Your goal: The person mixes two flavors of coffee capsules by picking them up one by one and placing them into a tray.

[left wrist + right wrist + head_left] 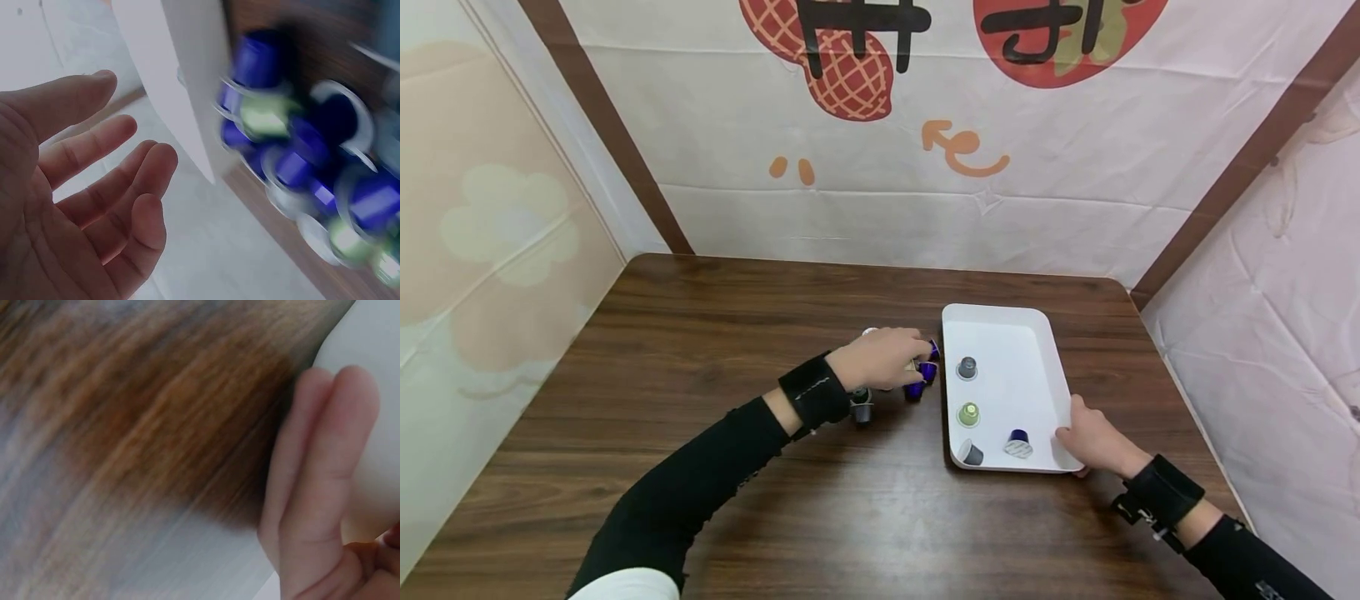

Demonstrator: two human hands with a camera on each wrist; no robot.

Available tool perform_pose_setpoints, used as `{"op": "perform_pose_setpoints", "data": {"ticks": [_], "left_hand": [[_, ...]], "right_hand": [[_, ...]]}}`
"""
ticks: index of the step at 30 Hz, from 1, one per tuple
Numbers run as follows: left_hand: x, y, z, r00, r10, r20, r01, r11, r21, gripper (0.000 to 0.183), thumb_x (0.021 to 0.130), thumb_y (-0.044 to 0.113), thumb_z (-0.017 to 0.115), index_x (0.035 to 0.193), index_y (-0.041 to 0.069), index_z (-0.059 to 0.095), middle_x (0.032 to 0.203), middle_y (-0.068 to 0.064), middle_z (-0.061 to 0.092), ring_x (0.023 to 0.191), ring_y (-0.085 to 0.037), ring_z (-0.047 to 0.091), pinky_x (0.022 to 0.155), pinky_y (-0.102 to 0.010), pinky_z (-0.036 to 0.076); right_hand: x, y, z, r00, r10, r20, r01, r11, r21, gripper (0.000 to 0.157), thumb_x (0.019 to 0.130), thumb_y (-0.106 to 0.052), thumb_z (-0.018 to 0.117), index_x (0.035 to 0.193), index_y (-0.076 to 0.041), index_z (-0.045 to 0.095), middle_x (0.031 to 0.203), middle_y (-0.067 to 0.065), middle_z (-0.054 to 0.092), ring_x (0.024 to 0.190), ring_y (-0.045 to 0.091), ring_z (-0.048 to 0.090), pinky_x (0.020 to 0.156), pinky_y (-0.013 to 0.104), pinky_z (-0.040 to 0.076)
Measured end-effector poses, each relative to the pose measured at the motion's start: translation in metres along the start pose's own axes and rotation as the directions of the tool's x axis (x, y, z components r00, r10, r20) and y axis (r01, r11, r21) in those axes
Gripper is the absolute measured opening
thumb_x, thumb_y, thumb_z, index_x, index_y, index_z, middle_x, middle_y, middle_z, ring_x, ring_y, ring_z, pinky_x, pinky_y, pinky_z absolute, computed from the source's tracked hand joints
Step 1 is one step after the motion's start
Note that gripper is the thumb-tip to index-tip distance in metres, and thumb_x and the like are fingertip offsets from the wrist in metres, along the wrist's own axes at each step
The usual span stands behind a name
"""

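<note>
My left hand [886, 358] is over a cluster of coffee capsules left of the white tray [1015, 358]. In the left wrist view its fingers are loosely bent with nothing between them; blue capsules [257, 59] and a green capsule [269, 115] lie blurred beside it. The hand partly hides the cluster in the head view. At the tray's near right corner, my right hand [1101, 437] grips the rim, thumb on top and fingers underneath. On the tray stand a grey capsule [967, 367] and a green capsule [968, 414]; a blue capsule [1018, 437] and a silver capsule [973, 454] lie tipped.
Dark grey capsules [862, 410] sit by the left wrist on the brown wooden table [737, 317]. Printed fabric walls [880, 225] enclose the table at the back and both sides.
</note>
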State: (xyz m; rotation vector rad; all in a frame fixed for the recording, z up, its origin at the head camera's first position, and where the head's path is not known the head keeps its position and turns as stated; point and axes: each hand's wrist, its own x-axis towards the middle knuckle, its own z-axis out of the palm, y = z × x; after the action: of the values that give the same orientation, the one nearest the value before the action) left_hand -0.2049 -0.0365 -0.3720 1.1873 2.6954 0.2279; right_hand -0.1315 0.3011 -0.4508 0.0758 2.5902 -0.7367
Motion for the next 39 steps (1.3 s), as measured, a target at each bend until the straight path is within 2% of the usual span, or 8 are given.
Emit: {"op": "perform_pose_setpoints", "data": {"ticks": [9,11,16,20,27,39], "left_hand": [[-0.049,-0.055,0.011,0.994,-0.108,-0.011,0.108,0.994,-0.013,0.022,0.089,0.025,0.066,0.106,0.010,0.064,0.098,-0.006,0.055,0.075,-0.015,0.051,0.065,-0.031,0.045],[-0.057,-0.063,0.015,0.992,-0.125,-0.012,0.125,0.992,-0.009,0.024,0.089,0.025,0.067,0.108,0.010,0.064,0.097,-0.007,0.055,0.074,-0.016,0.050,0.064,-0.032,0.045],[-0.071,-0.073,0.023,0.984,-0.177,0.027,0.177,0.984,-0.010,0.045,0.087,0.028,0.069,0.125,0.009,0.058,0.107,-0.010,0.054,0.085,-0.018,0.054,0.071,-0.035,0.048],[-0.074,-0.074,0.029,0.980,-0.197,0.040,0.198,0.980,-0.031,0.052,0.086,0.028,0.070,0.132,0.010,0.053,0.109,-0.010,0.053,0.088,-0.019,0.055,0.073,-0.036,0.049],[-0.071,-0.077,0.036,0.985,-0.172,0.008,0.172,0.985,-0.016,0.045,0.084,0.027,0.073,0.124,0.012,0.058,0.103,-0.007,0.053,0.086,-0.017,0.054,0.073,-0.035,0.048],[-0.071,-0.075,0.049,0.980,-0.194,-0.044,0.195,0.981,0.016,0.034,0.082,0.029,0.075,0.107,0.013,0.060,0.092,-0.003,0.052,0.074,-0.015,0.051,0.062,-0.032,0.046]], "right_hand": [[-0.001,-0.004,0.002,1.000,0.019,0.015,-0.019,1.000,0.012,0.053,0.091,-0.005,0.042,0.130,0.019,0.014,0.103,0.041,0.045,0.052,0.020,0.058,0.042,0.034,0.049],[-0.001,-0.003,0.001,1.000,0.024,0.016,-0.025,1.000,0.008,0.054,0.092,-0.005,0.042,0.130,0.019,0.014,0.101,0.040,0.046,0.051,0.020,0.058,0.042,0.034,0.049],[-0.001,-0.001,0.002,0.999,0.044,0.016,-0.044,0.999,-0.004,0.055,0.092,-0.005,0.042,0.131,0.019,0.013,0.097,0.037,0.048,0.050,0.020,0.057,0.042,0.034,0.049],[0.001,-0.003,0.003,0.999,0.049,0.019,-0.049,0.999,-0.005,0.056,0.092,-0.006,0.043,0.132,0.018,0.012,0.098,0.037,0.048,0.050,0.020,0.057,0.042,0.034,0.048],[0.002,-0.007,0.001,0.998,0.060,0.015,-0.060,0.998,-0.013,0.055,0.093,-0.006,0.043,0.132,0.018,0.012,0.103,0.039,0.046,0.051,0.020,0.058,0.043,0.033,0.049],[0.002,-0.007,0.001,0.997,0.076,0.020,-0.076,0.997,-0.010,0.056,0.093,-0.006,0.043,0.133,0.018,0.011,0.099,0.037,0.048,0.050,0.020,0.058,0.044,0.033,0.049]]}}
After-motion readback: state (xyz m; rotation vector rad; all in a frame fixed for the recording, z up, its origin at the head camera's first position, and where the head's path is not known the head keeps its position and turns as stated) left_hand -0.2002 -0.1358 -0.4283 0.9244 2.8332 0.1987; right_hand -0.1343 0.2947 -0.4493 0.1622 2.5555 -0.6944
